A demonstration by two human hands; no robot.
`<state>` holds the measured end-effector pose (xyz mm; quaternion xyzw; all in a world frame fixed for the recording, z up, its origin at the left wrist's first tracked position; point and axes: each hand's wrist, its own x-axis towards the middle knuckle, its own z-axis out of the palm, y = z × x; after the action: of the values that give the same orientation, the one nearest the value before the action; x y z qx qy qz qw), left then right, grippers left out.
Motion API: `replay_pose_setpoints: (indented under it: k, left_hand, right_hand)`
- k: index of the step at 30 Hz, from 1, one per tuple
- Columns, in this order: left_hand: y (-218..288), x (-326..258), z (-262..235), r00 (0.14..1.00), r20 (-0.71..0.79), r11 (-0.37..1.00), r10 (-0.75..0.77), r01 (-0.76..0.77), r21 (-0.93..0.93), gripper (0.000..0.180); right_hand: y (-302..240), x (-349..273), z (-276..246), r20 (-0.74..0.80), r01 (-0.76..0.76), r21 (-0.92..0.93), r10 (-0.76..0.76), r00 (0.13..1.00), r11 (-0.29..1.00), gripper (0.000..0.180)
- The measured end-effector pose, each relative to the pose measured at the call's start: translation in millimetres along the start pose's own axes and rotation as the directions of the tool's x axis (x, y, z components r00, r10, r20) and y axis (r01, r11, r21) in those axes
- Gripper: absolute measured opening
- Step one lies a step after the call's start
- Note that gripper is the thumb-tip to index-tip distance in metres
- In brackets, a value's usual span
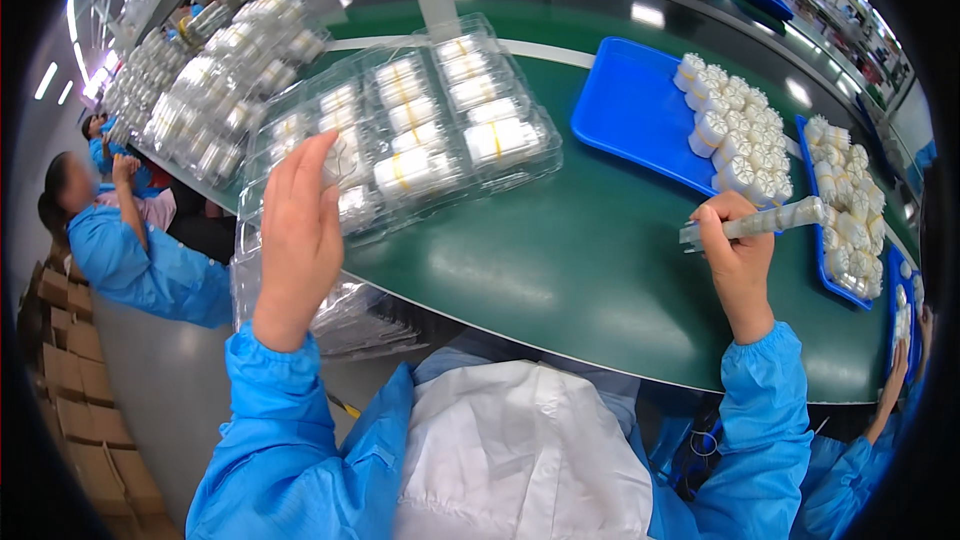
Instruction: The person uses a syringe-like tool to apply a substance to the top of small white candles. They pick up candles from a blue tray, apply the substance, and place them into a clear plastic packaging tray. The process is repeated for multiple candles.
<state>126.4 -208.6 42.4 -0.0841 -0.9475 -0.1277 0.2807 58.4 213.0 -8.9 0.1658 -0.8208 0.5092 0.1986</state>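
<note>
Right grip around pale bundle, left grip at clear tray

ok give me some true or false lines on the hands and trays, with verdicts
1. The right hand holds a translucent, stick-shaped piece. True.
2. The left hand is over a blue tray. False: the left hand is at the clear plastic tray.
3. The clear plastic tray contains yellow-banded whitish bundles. True.
4. The tabletop is red. False: the tabletop is green.
5. The larger blue tray's load sits at its left end. False: whitish pieces crowd the larger blue tray's right side.
</note>
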Motion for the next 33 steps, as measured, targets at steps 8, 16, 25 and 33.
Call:
replay_pose_setpoints:
  k: [8, 16, 25, 33]
  left_hand:
    - [-5, 2, 18, 0.999, -0.015, 0.984, -0.035, 0.037, 0.175, 0.045]
    - [189, 121, 138, 0.900, 0.018, 0.790, 0.435, -0.371, -0.488, 0.044]
    - [234, 171, 245, 0.970, 0.018, 0.718, 0.244, -0.168, -0.675, 0.050]
    - [171, 76, 136, 0.841, 0.075, 0.631, 0.536, -0.340, -0.697, 0.051]
  right_hand:
    - [-1, -2, 4, 0.014, 0.021, 0.011, -0.021, 1.000, 1.000, 0.015]
    - [8, -3, 6, 0.069, 0.249, -0.086, -0.244, 0.967, 0.965, 0.013]
    - [15, 2, -3, 0.006, 0.128, 0.016, -0.128, 0.992, 0.992, 0.011]
    - [-12, 4, -17, -0.103, -0.074, 0.212, 0.097, 0.990, 0.975, 0.015]
